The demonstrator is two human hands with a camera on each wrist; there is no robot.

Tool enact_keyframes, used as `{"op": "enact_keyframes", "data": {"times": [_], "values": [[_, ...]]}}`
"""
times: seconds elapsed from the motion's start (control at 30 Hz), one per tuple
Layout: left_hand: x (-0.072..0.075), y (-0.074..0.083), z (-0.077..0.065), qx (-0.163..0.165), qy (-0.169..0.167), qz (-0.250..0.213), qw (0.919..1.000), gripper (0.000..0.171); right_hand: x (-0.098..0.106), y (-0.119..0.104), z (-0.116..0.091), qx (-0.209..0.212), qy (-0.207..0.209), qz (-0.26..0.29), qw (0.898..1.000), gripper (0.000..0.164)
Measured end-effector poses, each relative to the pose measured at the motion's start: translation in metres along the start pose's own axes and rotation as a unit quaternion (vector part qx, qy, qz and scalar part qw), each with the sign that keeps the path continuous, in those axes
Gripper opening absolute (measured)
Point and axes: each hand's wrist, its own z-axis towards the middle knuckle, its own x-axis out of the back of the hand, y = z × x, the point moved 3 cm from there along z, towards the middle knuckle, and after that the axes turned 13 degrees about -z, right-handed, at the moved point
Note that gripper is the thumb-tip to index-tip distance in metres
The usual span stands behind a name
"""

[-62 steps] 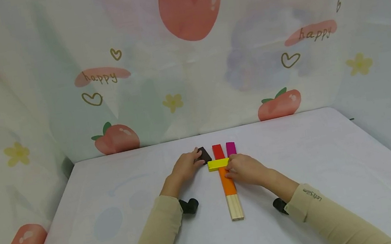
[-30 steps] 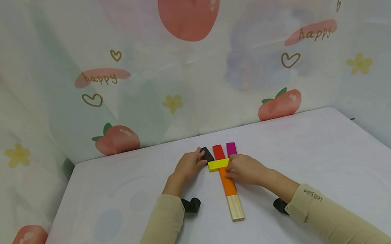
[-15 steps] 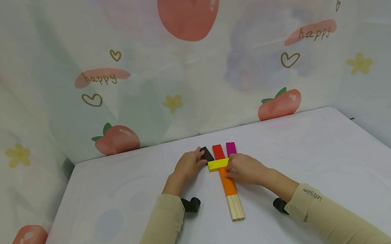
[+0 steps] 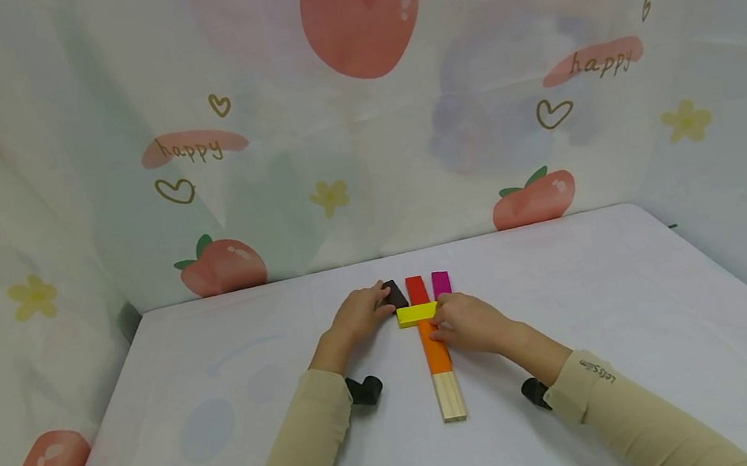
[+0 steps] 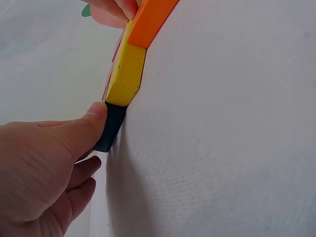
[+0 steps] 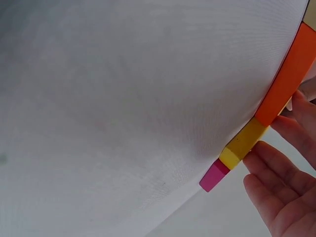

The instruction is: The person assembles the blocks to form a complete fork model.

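On the white table, my left hand (image 4: 358,316) pinches a black wooden block (image 4: 394,295), thumb on its near side in the left wrist view. That block lies slanted, its near end against the left end of a yellow block (image 4: 416,315) set crosswise. My right hand (image 4: 471,323) has thumb and fingers about the yellow block's right part, which it covers in the head view. Beyond the yellow block lie a red block (image 4: 417,290) and a magenta block (image 4: 441,284). An orange block (image 4: 435,348) runs toward me from it, followed by a plain wood block (image 4: 450,396).
A patterned fabric backdrop (image 4: 361,147) rises behind the table (image 4: 564,262), past its far edge. Black wrist devices sit at the left cuff (image 4: 365,391) and the right cuff (image 4: 535,394).
Over two seconds, my left hand has shifted the black block slightly right, up to the yellow block. During the last second nothing moves noticeably; the right hand stays in place.
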Motion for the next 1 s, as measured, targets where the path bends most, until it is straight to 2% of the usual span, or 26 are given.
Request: {"op": "enact_keyframes", "data": {"times": [0.57, 1.0], "values": [[0.0017, -0.0027, 0.0007, -0.007, -0.002, -0.002, 1.0000, 0.048, 0.0015, -0.0015, 0.0014, -0.002, -0.004, -0.002, 1.000, 0.023], [0.0029, 0.0001, 0.0022, -0.006, -0.006, 0.018, 0.9998, 0.046, 0.0024, -0.0018, 0.0030, -0.002, 0.000, -0.002, 1.000, 0.023]]}}
